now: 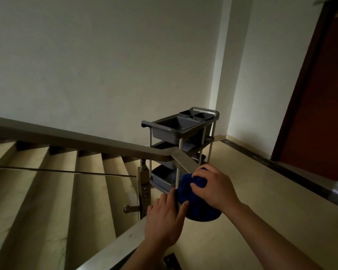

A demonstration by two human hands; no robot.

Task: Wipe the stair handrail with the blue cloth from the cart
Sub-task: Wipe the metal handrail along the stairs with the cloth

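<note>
Two grips at handrail (183, 162): right grip (213, 189) clutching blue cloth (184, 192), left grip (164, 217) released, flat; cart (160, 126) beyond rail.

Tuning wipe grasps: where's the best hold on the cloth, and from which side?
Grip the bunched top of the cloth from above, as the right hand does: it sits on the handrail, folds gathered on top, loose end hanging below by the left hand.
</note>
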